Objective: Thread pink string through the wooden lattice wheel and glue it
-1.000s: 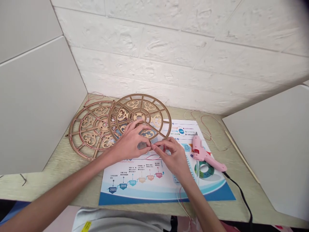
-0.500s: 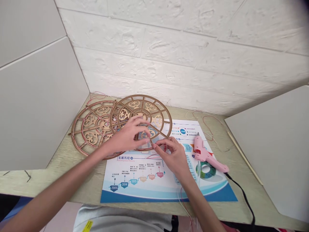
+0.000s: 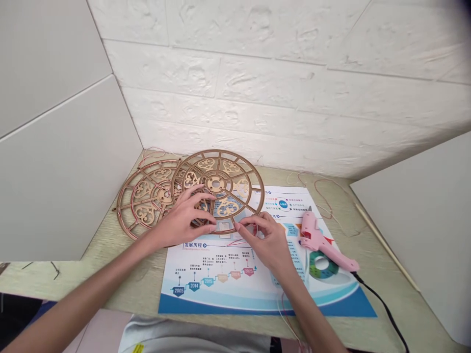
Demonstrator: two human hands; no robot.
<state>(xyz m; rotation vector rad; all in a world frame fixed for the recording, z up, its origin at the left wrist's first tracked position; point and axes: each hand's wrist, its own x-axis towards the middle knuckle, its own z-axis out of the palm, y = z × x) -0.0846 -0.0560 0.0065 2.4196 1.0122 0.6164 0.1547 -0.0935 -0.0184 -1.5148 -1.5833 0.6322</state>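
A bronze openwork disc [image 3: 215,184] with scrolled ornaments lies partly on a similar disc [image 3: 136,215] edged in red. At its lower left, my left hand [image 3: 189,215] is open, fingers curved and apart, thumb low beside the rim. My right hand [image 3: 268,240] is closed in a pinch at the lower rim, thumb and forefinger at the edge. Thin red and white wire [image 3: 237,241] shows beside these fingers and seems held there; the exact grip is hidden. Under the front disc and right hand lies a printed sheet [image 3: 221,306].
A pink glue gun [image 3: 318,240] lies on the sheet's right side, its black cord [image 3: 382,306] running off the front edge. Loose wires [image 3: 327,201] trail behind it. Grey panels [image 3: 55,186] flank the desk, with a white brick-pattern wall [image 3: 257,98] behind. A thin stick [image 3: 386,247] lies along the right panel.
My left hand has drawn back left and down from the disc's centre, uncovering the hub. My right hand stays pinched at the rim. The view has shifted slightly.
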